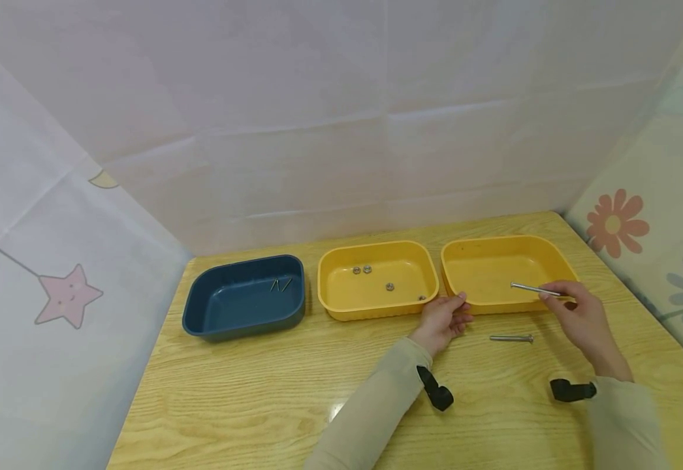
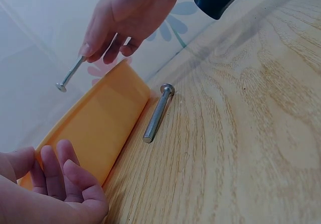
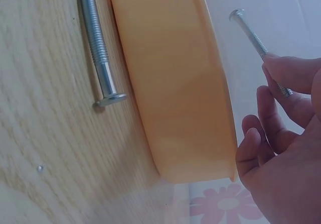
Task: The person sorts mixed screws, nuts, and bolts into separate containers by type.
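Note:
My right hand pinches a long silver bolt near its threaded end, between thumb and fingertips. The bolt is held over the front of the right yellow bin, head pointing left. At that bin's front left corner, my left hand grips the rim, thumb over the edge and fingers against the outer wall, as the left wrist view shows. A second bolt lies on the table in front of the bin, its head toward the right; its threads show clearly in the right wrist view.
In the middle yellow bin are several hex nuts. A dark blue bin at the left holds a few thin brass-coloured screws. Fabric walls close off the back and sides of the wooden table.

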The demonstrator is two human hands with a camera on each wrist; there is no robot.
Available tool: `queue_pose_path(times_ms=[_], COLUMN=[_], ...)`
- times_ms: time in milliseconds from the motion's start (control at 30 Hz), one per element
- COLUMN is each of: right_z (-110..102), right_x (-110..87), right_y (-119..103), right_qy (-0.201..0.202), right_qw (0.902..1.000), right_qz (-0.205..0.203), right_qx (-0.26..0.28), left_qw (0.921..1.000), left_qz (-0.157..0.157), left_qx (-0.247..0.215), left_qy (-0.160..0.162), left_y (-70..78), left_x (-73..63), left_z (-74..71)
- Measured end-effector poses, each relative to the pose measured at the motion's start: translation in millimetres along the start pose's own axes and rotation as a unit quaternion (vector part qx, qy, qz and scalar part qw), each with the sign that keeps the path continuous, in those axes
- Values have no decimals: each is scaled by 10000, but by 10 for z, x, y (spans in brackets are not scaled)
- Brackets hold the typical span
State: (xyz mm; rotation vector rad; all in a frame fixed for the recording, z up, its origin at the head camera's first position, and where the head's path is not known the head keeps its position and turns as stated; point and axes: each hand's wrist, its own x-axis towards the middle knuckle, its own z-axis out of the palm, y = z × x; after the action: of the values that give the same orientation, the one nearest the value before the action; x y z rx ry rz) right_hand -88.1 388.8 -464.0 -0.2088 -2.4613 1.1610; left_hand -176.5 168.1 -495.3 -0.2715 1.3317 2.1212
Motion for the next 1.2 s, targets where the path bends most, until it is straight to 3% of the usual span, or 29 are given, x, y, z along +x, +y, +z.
queue_pose_path(times_ms=[1200], right_z=[52], right_x=[1], right_y=[7], right_qy=[-215], right_qw=[9978], right_qz=[-243], right_qx=[-585], left_qw=[10000], left_qz=[1], left_qx=[38], left_qy=[-44], left_y=[3], left_x=[-20], left_z=[-8])
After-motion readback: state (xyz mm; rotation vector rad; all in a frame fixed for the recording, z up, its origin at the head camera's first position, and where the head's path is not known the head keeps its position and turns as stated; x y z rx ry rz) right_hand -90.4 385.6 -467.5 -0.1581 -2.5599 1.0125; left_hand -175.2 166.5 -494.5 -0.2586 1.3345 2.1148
